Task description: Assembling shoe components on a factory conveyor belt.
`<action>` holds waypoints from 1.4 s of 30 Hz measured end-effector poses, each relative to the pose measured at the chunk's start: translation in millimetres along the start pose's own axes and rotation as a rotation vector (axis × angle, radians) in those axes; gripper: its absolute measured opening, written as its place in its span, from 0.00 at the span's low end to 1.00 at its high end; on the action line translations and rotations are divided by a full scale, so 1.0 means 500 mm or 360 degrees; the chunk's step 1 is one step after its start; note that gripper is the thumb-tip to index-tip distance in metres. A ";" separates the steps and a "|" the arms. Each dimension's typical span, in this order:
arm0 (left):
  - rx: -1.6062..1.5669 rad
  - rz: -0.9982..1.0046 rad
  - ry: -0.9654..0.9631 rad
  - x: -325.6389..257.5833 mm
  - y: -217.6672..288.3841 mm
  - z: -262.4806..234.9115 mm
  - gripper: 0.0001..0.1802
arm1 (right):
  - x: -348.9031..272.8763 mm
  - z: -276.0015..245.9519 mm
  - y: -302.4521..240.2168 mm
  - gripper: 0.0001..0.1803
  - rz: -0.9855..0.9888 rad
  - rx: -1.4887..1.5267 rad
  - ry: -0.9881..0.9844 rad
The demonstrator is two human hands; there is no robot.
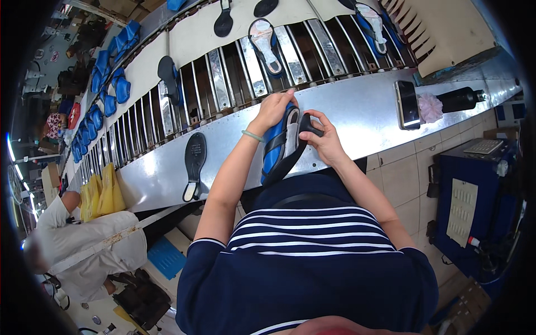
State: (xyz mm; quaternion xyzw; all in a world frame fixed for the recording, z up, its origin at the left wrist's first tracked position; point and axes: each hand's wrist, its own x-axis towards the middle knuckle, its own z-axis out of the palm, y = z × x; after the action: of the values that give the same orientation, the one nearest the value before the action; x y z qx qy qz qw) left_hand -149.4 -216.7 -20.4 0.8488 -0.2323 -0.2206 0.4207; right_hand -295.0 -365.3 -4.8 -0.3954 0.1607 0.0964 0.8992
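Observation:
In front of me is a black-strapped sandal on a blue shoe last (272, 152), tilted on its side above the metal ledge. My left hand (273, 113) is closed round its far end, with a pale green bangle at the wrist. A black heeled sole (288, 164) lies along the sandal's right side, touching it near the close end and standing apart from it further up. My right hand (325, 139) grips the sole's heel between thumb and fingers. Another black sole (195, 159) rests on the ledge to the left.
Beyond the metal ledge (234, 120) runs a roller conveyor (209, 78) carrying several lasts and soles, such as an upturned sandal (264, 44). A phone (407, 105), a scrunchie (430, 108) and a black bottle (460, 99) lie right. At left a co-worker (92, 240) wears yellow gloves (103, 192).

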 end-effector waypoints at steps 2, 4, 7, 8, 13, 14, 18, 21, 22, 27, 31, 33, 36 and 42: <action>-0.0674 0.0160 0.0111 -0.017 -0.033 -0.027 0.35 | 0.001 0.046 -0.001 0.35 -0.0201 -0.0178 -0.0165; -0.1063 0.0050 0.0337 -0.047 -0.028 -0.071 0.32 | 0.007 0.091 -0.011 0.33 -0.0201 -0.0118 -0.0294; -0.1405 -0.0046 0.0660 -0.098 -0.070 -0.112 0.32 | 0.039 0.155 -0.013 0.23 -0.0081 -0.0383 -0.0364; -0.1409 -0.0049 0.0718 -0.115 -0.082 -0.120 0.32 | 0.045 0.174 -0.015 0.23 -0.0055 -0.0401 -0.0410; -0.1496 0.0074 0.0882 -0.182 -0.112 -0.131 0.33 | 0.062 0.225 -0.009 0.18 0.0259 -0.0829 -0.0529; -0.1549 0.0091 0.0888 -0.193 -0.106 -0.133 0.34 | 0.066 0.227 -0.002 0.18 0.0290 -0.0856 -0.0547; -0.1469 0.0045 0.0849 -0.225 -0.098 -0.139 0.35 | 0.084 0.225 0.013 0.15 0.0462 -0.0760 -0.0503; -0.1732 0.0262 0.0717 -0.236 -0.108 -0.142 0.37 | 0.090 0.232 0.016 0.13 0.0515 -0.0767 -0.0483; -0.1754 0.0254 0.0728 -0.239 -0.105 -0.141 0.37 | 0.091 0.234 0.017 0.12 0.0523 -0.0721 -0.0446; -0.1708 0.0316 0.0813 -0.252 -0.088 -0.137 0.37 | 0.107 0.230 0.025 0.10 0.0613 -0.0762 -0.0305; -0.1687 0.0330 0.0800 -0.250 -0.098 -0.137 0.36 | 0.110 0.218 0.039 0.11 0.0606 -0.0728 -0.0239; -0.1673 0.0351 0.0791 -0.252 -0.103 -0.136 0.36 | 0.107 0.215 0.045 0.11 0.0583 -0.0724 -0.0230; -0.1594 0.0377 0.0786 -0.252 -0.109 -0.134 0.35 | 0.103 0.221 0.048 0.11 0.0550 -0.0710 -0.0201; -0.1488 0.0379 0.0792 -0.253 -0.108 -0.134 0.34 | 0.102 0.221 0.051 0.11 0.0539 -0.0717 -0.0147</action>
State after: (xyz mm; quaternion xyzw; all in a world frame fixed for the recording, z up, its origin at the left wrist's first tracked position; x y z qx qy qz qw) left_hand -200.4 -73.4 -5.4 0.5655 -0.0974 -0.0436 0.8178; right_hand -231.9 -264.0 29.3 -0.5480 0.1580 0.2964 0.7661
